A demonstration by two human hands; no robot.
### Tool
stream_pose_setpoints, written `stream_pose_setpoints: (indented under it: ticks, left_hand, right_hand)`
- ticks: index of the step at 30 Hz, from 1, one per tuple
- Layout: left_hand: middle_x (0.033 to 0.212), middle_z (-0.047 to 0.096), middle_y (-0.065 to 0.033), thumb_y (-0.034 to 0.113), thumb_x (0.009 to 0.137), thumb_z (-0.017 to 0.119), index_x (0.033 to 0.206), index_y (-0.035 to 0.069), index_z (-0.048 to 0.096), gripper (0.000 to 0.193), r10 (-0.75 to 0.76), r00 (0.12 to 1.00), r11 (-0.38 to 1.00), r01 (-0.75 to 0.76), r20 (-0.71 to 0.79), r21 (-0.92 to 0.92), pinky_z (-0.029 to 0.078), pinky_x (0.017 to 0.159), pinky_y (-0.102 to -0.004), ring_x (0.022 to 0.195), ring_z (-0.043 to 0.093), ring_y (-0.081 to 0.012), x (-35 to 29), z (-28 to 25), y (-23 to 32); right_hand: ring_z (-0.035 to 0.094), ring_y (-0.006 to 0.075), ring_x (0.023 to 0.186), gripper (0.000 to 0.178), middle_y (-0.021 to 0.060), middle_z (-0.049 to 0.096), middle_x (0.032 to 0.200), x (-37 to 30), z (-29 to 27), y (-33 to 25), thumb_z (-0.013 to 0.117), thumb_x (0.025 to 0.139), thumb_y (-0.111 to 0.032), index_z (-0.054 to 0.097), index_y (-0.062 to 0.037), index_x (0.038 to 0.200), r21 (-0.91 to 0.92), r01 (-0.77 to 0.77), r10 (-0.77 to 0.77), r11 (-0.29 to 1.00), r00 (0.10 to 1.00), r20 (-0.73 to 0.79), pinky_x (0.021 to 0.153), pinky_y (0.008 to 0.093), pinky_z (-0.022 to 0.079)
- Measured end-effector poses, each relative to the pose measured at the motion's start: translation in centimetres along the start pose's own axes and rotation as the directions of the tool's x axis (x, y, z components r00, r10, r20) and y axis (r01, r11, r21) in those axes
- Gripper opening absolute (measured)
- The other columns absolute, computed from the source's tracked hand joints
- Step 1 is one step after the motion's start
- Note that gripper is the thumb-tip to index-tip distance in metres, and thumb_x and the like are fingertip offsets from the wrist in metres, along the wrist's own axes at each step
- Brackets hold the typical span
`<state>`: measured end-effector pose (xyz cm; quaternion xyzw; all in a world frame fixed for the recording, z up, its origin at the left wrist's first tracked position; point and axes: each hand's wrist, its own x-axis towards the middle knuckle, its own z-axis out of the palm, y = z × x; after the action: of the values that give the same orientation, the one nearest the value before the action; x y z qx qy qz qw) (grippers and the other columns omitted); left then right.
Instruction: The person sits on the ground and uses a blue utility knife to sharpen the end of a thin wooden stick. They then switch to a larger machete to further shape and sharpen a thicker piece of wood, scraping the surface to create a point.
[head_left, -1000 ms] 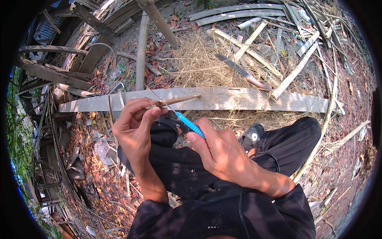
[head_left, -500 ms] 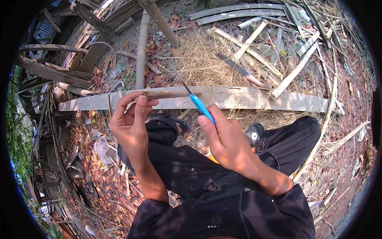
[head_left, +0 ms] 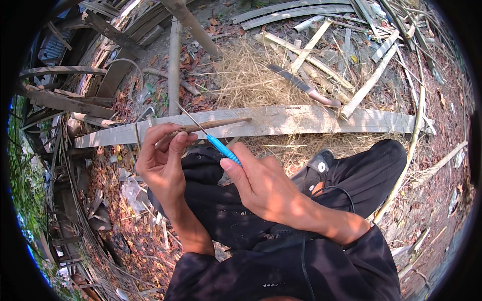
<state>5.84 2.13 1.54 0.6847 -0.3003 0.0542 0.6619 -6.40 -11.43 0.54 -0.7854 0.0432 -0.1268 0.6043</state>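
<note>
My left hand [head_left: 165, 163] pinches one end of a slim brown wooden stick [head_left: 223, 123] between thumb and fingers. The stick points right, tapering toward its far tip. In my right hand [head_left: 268, 190] is a blue-handled tool [head_left: 221, 148] with a thin, narrow metal blade; whether that is a knife or a file I cannot tell. My thumb lies along its handle. The blade slants up and left across the stick, close to my left fingers; contact with the wood is unclear. Under both hands' reach lies a long pale plank [head_left: 321, 120].
Beyond the plank, a large knife [head_left: 301, 86] with a dark blade rests on a heap of dry shavings [head_left: 246, 75]. Split bamboo pieces [head_left: 369, 85] lie at the right. Stacked old boards [head_left: 65, 103] stand at the left. My bent legs [head_left: 361, 170] flank the middle.
My right hand has moved left and slightly down with the blue-handled tool, bringing its blade across the stick near my left fingers. My left hand keeps its pinch on the stick.
</note>
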Motion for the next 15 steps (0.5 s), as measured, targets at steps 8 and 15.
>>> stream_pose_setpoints:
  ticks: [8,15]
  left_hand:
    - [0.096,0.060,-0.0118,-0.008,0.087,0.063,0.100,-0.007,0.060,0.013,0.042,0.999,0.995,-0.044,0.020,0.085,0.058,0.073,-0.0299,0.080,0.067,-0.0209,-0.5,-0.1,0.2]
    - [0.097,0.060,-0.0106,-0.004,0.089,0.062,0.101,-0.006,0.060,0.012,0.112,0.988,0.987,-0.123,0.105,0.108,0.057,0.070,-0.0290,0.078,0.068,-0.0203,0.1,-0.1,-0.1]
  right_hand:
    - [0.056,0.0458,0.052,0.024,0.0219,0.054,0.052,0.0,2.0,3.4,0.051,0.098,-0.023,0.045,0.0000,0.094,-0.193,-0.023,0.012,0.981,0.998,-0.061,0.045,0.0524,0.045]
    - [0.060,0.0391,0.050,0.032,0.0191,0.056,0.052,-0.3,1.8,12.9,0.045,0.100,-0.027,0.051,0.0017,0.089,-0.517,-0.182,0.154,0.837,0.983,-0.097,0.044,0.0476,0.048]
